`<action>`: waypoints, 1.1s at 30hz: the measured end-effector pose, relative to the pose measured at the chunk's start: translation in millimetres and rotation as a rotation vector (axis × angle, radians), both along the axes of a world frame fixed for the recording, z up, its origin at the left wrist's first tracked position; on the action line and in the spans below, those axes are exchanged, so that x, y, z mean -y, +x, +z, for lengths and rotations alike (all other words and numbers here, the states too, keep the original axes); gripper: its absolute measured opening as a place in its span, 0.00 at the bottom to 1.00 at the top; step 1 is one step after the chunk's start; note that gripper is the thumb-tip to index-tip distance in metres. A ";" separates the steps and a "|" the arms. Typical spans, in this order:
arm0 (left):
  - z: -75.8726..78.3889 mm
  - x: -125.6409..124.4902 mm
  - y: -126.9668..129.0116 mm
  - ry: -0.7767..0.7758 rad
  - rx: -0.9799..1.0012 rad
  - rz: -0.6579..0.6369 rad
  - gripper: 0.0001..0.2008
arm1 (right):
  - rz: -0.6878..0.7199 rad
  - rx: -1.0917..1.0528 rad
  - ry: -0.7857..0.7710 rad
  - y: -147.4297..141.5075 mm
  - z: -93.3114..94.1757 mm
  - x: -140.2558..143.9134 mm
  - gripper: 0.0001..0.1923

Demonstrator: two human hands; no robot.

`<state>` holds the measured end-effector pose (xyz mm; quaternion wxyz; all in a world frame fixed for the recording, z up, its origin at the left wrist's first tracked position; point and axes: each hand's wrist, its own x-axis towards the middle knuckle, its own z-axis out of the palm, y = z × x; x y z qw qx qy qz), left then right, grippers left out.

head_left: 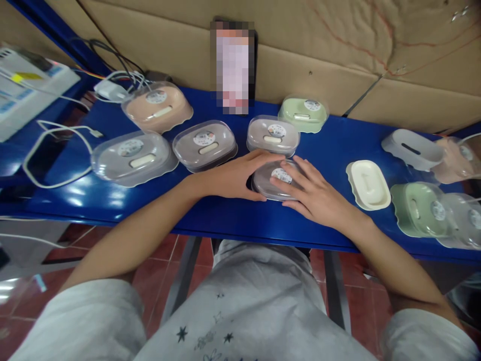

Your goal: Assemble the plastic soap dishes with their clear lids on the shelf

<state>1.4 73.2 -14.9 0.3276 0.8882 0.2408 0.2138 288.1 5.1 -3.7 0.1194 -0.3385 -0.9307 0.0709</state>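
Note:
A grey soap box (265, 183) with a clear lid and a round label lies on the blue table close to its front edge. My left hand (233, 176) wraps its left side, thumb at the front and fingers along the back. Over the lid and right side, my right hand (317, 195) holds the same box, its fingers spread across the top and its thumb low at the front. Parts of the box are hidden under the fingers. Just behind it sits another lidded grey soap box (259, 133), and to its left a similar grey box (188, 150).
Leftward are a larger lidded grey box (108, 160), a peach box (137, 113) and a white cable (28, 160). A phone (235, 70) leans at the back near a green box (289, 108). Rightward lie a cream tray (370, 198) and several more boxes, including a green one (404, 218).

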 end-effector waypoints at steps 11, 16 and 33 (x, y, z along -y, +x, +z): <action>0.0 14.5 10.7 0.007 -0.104 0.042 0.42 | -0.354 0.077 0.089 65.5 27.9 -15.3 0.33; -1.8 20.0 13.9 0.114 -0.185 0.020 0.31 | -0.892 0.241 0.107 107.0 21.8 -22.1 0.25; -13.7 33.6 33.6 0.346 -0.169 -0.217 0.27 | -1.394 0.318 0.035 151.2 19.7 -65.0 0.29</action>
